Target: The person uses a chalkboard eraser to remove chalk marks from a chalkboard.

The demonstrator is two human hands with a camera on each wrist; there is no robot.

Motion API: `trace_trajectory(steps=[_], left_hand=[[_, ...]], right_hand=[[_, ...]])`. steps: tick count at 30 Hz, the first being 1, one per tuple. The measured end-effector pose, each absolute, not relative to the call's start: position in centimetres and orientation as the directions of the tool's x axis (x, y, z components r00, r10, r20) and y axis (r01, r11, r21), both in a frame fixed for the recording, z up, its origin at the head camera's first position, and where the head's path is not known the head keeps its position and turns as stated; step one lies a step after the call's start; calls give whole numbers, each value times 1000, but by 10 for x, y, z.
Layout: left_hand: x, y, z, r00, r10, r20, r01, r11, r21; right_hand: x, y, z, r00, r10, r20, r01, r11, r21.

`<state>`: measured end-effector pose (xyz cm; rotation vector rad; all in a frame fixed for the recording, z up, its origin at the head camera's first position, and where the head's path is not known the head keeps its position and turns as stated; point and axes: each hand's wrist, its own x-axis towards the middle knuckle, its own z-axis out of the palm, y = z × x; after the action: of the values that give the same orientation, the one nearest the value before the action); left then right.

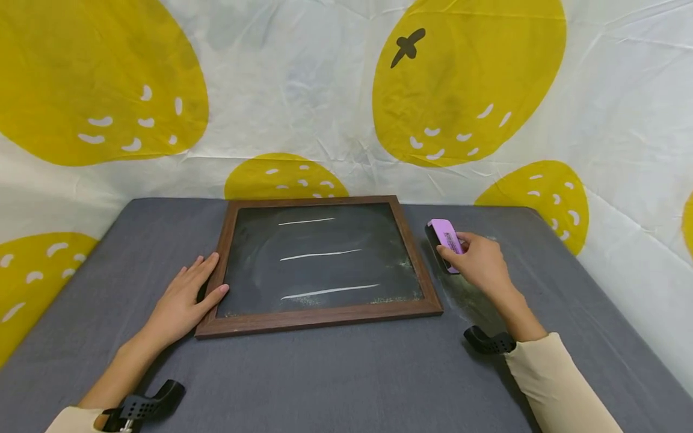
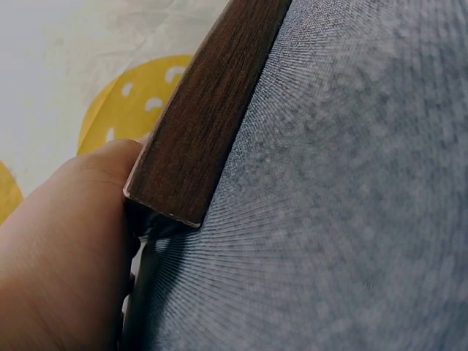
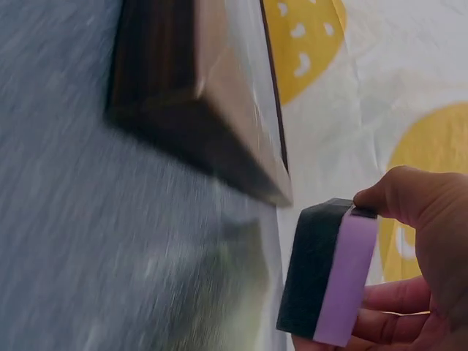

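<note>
A small chalkboard (image 1: 319, 273) in a brown wooden frame (image 1: 325, 317) lies on the grey cloth, with three white chalk lines across it and dusty smudges near its lower and right edges. My left hand (image 1: 181, 300) rests on the frame's left side, fingers straight and thumb over the wood. In the left wrist view the frame's corner (image 2: 175, 168) shows beside that hand. Right of the board, my right hand (image 1: 479, 261) pinches a purple chalkboard eraser (image 1: 445, 234) between thumb and fingers. Its dark felt side (image 3: 311, 270) faces the board in the right wrist view.
Grey cloth (image 1: 325, 379) covers the table. A pale chalk smear (image 1: 476, 300) marks it below the right hand. Behind the table hangs a white curtain (image 1: 303, 78) printed with yellow fruit shapes. Black straps (image 1: 489, 341) sit at both wrists.
</note>
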<state>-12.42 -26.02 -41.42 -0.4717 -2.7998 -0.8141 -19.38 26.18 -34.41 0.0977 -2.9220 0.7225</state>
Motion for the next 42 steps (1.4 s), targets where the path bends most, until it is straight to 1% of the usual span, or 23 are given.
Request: trace_trajectory(steps=[4, 9, 16, 25, 32, 42], left_hand=[[-124, -260, -413, -931, 246, 269, 352, 800, 485], [-124, -259, -413, -933, 245, 263, 347, 805, 482], [-124, -258, -412, -935, 241, 262, 343, 808, 480], [-125, -259, -412, -934, 242, 264, 344, 807, 479], [-125, -259, -412, -932, 242, 270, 348, 806, 479], [-126, -259, -415, -934, 235, 268, 340, 814, 472]], right_hand=[[-204, 246, -339, -992, -47, 121, -97, 888, -450], [-218, 230, -334, -994, -40, 105, -80, 911, -405], [-234, 210, -331, -996, -70, 62, -88, 933, -349], [-257, 188, -332, -993, -87, 80, -109, 933, -342], [-271, 173, -334, -991, -124, 58, -136, 931, -337], [-284, 166, -340, -993, -108, 39, -115, 927, -356]])
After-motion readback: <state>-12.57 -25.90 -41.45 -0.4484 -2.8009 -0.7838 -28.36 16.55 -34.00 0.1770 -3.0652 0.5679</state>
